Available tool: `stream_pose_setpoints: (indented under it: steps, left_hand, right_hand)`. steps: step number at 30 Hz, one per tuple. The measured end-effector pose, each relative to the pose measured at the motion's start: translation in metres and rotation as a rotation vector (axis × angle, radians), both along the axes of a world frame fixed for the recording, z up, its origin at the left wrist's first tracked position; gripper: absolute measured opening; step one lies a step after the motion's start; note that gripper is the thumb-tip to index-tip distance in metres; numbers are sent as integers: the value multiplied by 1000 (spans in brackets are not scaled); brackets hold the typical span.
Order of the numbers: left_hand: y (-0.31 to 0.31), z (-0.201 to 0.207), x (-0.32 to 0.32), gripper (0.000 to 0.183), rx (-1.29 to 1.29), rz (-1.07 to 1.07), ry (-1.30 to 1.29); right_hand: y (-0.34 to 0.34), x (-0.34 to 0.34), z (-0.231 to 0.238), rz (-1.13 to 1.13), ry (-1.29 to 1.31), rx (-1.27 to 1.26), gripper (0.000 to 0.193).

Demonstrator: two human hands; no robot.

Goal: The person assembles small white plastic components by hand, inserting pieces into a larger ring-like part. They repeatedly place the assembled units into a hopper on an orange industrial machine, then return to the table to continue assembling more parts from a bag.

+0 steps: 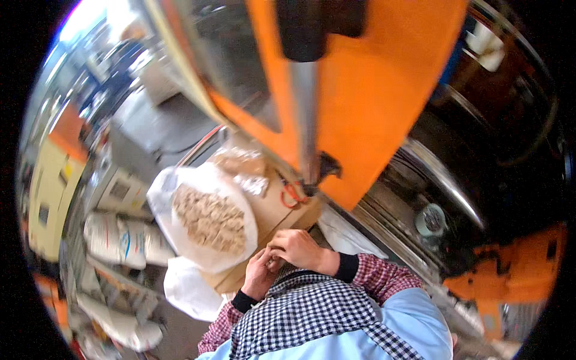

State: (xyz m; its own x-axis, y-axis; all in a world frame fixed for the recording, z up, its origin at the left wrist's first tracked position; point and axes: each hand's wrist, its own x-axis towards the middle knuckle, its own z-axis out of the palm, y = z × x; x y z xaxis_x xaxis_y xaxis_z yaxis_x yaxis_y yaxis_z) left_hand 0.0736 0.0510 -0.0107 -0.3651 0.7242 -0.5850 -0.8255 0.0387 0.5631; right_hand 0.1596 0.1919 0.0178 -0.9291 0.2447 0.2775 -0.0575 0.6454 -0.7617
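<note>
Close to my checked apron, my two hands meet with the fingers bent together. My left hand (257,276) is closed, its fingertips against those of the other hand. From the right, my right hand (298,248) reaches over, also closed. Anything pinched between them is too small or covered to make out. Just left and ahead of the hands lies a white plastic bag (161,201), open at the top. Many small beige pieces (213,223) fill it. The bag rests on a brown cardboard surface (273,210).
Orange-handled scissors (292,195) and a clear plastic bag (240,165) lie beyond the hands. An orange machine door (372,102) with a metal bar handle (305,114) rises ahead. Dark machinery (474,180) stands at the right. Full white sacks (123,240) lie on the left.
</note>
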Motion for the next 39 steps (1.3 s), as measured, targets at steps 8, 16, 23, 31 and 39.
stream_pose_setpoints:
  steps: [8, 16, 23, 31, 39]
  left_hand:
    - [105, 51, 51, 23, 76, -483, 11]
    - [198, 63, 116, 25, 257, -581, 20]
    - [217, 46, 124, 22, 311, -690, 96]
    - [214, 66, 134, 31, 156, -553, 234]
    - [221, 75, 140, 30, 90, -502, 244]
  right_hand:
    - [29, 110, 22, -579, 155, 124, 15]
    - [104, 188, 59, -771, 153, 496, 12]
    - [354, 203, 98, -1467, 511, 302, 19]
    - [523, 186, 104, -1585, 620, -43, 23]
    - [532, 171, 97, -1492, 605, -167, 23]
